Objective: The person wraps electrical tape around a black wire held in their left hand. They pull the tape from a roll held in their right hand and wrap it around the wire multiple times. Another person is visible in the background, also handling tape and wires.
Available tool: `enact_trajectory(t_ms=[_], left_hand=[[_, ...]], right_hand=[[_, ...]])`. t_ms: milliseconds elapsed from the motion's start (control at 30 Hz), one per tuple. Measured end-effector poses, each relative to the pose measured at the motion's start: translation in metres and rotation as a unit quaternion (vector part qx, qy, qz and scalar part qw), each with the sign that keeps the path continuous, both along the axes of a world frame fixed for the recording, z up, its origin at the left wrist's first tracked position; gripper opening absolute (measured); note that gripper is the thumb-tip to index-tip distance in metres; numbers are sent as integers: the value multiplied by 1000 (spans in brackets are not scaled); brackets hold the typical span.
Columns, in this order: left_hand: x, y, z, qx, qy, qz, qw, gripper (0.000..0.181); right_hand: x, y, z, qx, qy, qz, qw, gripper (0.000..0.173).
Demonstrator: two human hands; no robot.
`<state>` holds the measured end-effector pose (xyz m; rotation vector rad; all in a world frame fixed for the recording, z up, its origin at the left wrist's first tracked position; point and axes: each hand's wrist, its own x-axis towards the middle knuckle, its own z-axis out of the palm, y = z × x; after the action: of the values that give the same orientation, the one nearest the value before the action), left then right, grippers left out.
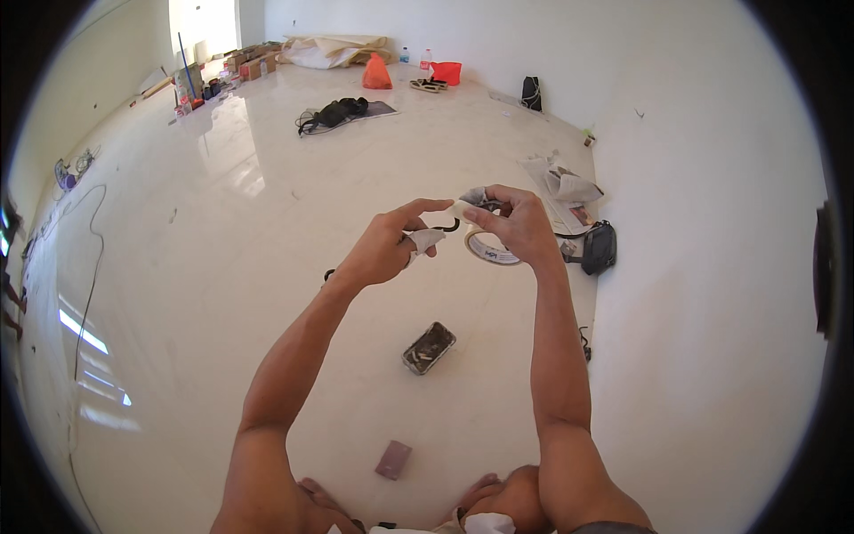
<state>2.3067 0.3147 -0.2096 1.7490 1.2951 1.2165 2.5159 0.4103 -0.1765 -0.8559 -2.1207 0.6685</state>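
My left hand [383,247] holds a crumpled pale strip [424,241], paper or masking tape, and a thin black cord [448,227] whose end curls toward my right hand. Its index finger reaches to a small pale piece of tape [460,209]. That piece is pinched by the thumb and fingers of my right hand [517,220], with grey crumpled paper [474,195] beside them. A roll of masking tape [492,252] hangs under my right palm. Both hands are raised in front of me above the pale floor; how the cord runs behind my left hand is hidden.
Below lie a dirty black tray [429,348] and a purplish block [393,460], near my feet. A black bag [599,248] and newspaper sheets [567,187] lie along the right wall [694,233]. Farther off are black gear [340,113] and an orange plastic bag [377,72]. A cable [93,280] crosses the left floor.
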Motion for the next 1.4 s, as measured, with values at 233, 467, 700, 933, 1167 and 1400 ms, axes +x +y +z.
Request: enact_trajectory(t_ms=[233,467,700,933,1167,1400], left_hand=[[-2,-9,13,-61,-86,-45,993,46],[-7,-3,1,-24,-156,-92,983,48],[-8,-5,6,-14,-164,-101,981,43],[-3,0,4,30,-163,-89,982,41],[-4,2,4,33,-133,-55,989,43],[-5,4,2,41,-166,-37,985,44]], right_hand=[[-2,-12,10,-147,34,50,987,35],[-8,-6,-4,-245,99,134,955,43],[-13,-6,-12,-291,137,183,929,49],[-14,0,-20,-294,165,193,921,50],[-17,0,-20,-285,195,191,919,51],[-23,-4,-17,-266,219,193,919,34]])
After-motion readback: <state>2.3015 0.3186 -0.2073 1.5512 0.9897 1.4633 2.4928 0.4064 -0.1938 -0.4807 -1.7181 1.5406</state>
